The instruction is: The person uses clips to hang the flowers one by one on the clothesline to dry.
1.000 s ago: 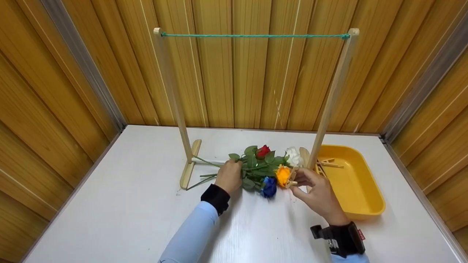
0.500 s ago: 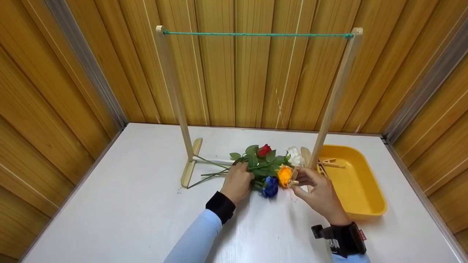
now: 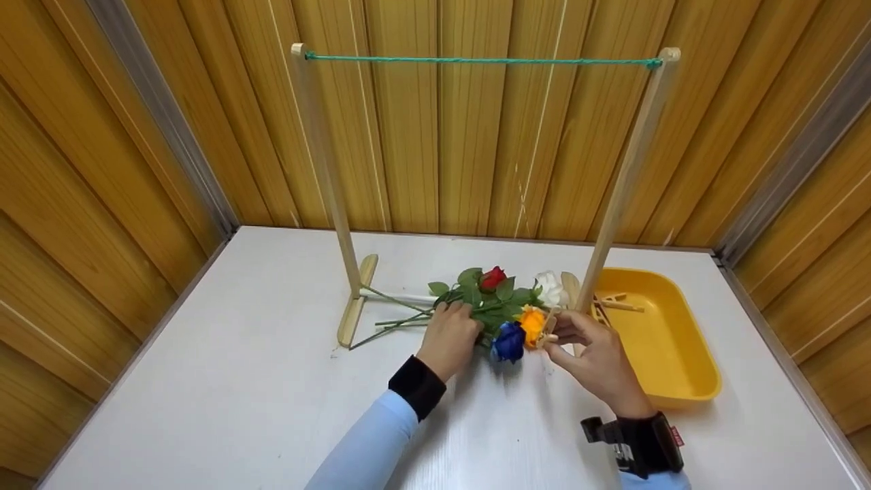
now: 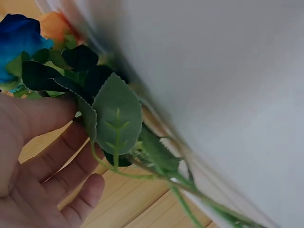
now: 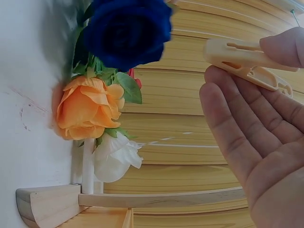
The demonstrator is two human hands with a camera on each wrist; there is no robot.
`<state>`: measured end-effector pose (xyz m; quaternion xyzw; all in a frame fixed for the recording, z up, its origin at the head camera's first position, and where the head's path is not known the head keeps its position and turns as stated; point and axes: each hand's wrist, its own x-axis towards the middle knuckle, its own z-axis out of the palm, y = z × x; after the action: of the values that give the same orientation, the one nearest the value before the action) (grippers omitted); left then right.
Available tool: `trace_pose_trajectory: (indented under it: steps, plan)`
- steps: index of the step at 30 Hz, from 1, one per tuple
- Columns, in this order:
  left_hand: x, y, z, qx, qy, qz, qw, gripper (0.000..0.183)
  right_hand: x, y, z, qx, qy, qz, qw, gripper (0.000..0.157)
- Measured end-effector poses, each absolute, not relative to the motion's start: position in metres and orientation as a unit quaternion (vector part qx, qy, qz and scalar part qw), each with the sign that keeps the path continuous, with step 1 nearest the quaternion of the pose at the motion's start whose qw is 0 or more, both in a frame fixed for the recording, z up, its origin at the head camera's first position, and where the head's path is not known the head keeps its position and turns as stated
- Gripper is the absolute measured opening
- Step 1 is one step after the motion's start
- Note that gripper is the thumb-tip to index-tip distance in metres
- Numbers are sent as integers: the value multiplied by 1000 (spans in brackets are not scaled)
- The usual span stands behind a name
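In the head view my left hand (image 3: pixel 449 340) is at the leafy stems of several artificial roses lying together. The left wrist view shows its thumb and forefinger pinching among the leaves just below the blue rose (image 4: pixel 21 42); the exact stem is hidden. My right hand (image 3: pixel 595 357) holds a light-coloured clothespin (image 5: pixel 242 61) between thumb and fingers, in front of the orange rose (image 5: pixel 90 109). Beyond these lie the red rose (image 3: pixel 492 279) and the white rose (image 3: pixel 550 289). Bare green stems (image 3: pixel 401 321) point left, across the stand's foot.
A wooden stand (image 3: pixel 335 190) carries a green cord (image 3: pixel 476 60) between two upright posts. Behind its right post (image 3: pixel 626 170) sits a yellow tray (image 3: pixel 701 367) with a few clothespins (image 3: pixel 620 304) inside. Wood-patterned panels (image 3: pixel 469 150) enclose the white tabletop (image 3: pixel 204 381).
My left hand has slid right along the stems towards the flower heads. The blue rose has shifted slightly right and up, partly covering the orange one. My right hand hardly moved.
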<state>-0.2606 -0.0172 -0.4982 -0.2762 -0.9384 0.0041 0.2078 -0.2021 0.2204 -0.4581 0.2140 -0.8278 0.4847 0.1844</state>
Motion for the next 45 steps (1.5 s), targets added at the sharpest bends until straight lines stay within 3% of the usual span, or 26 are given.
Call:
trace_pose_trajectory:
  steps: [10,18,30,45]
  plan:
    - [-243,-11,-469,-296,-923,18,246,6,-201,221,-458,204,-833,474,198,37]
    - [-229,-13,-468,-303,-910,40,279,24,-201,221,-456,210,-833,469,205,33]
    - [-216,-22,-490,-307,-916,52,254,23,-203,220,-458,224,-826,476,204,34]
    - [-214,-35,-491,-290,-938,-113,155,9,-204,219,-460,221,-828,477,193,32]
